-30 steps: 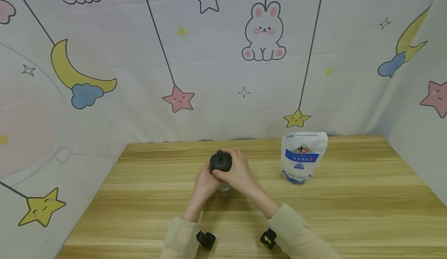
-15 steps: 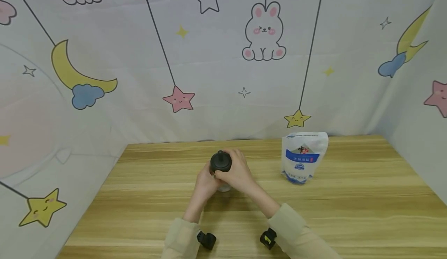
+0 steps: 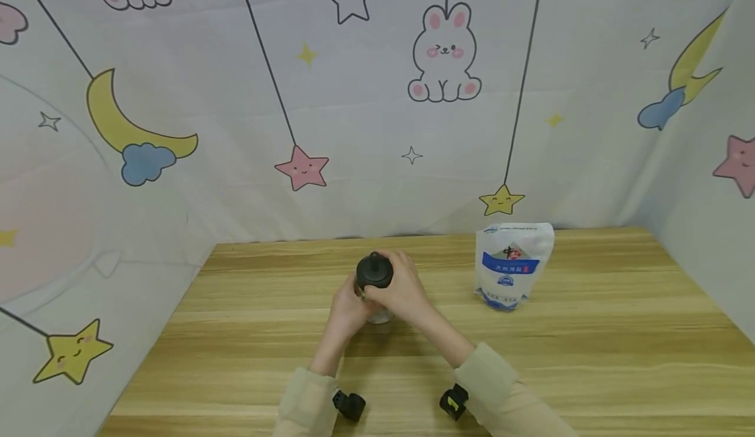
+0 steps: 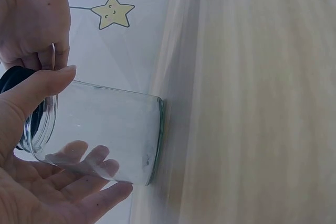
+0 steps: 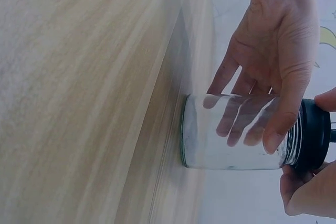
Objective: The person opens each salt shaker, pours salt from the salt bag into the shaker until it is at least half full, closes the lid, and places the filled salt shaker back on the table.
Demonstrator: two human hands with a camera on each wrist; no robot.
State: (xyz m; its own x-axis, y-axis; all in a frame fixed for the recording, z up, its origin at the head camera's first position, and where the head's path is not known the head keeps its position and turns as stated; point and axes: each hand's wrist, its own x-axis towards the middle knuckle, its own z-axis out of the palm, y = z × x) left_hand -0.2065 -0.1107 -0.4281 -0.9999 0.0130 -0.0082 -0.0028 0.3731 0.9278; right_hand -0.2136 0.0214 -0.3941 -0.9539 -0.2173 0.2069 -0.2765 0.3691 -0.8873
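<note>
Yellow-brown wood grain covers the broad table [image 3: 236, 358], where a white-and-blue plastic pouch [image 3: 513, 266] stands untouched, to the right of a clear glass jar [image 4: 110, 119] held upright near the middle. Left hand [image 3: 348, 309] grips the jar; right hand [image 3: 404, 289] pinches its round black knobbed lid [image 3: 374, 270], seated but, tightening or loosening, I can't tell.

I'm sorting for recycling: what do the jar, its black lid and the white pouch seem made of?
Jar: likely smooth glass, see-through with a greenish base edge. Black lid: perhaps plastic or painted metal; its dull, dark surface leaves this open. White pouch: probably smooth, printed plastic film, given its thin, flat top.
</note>
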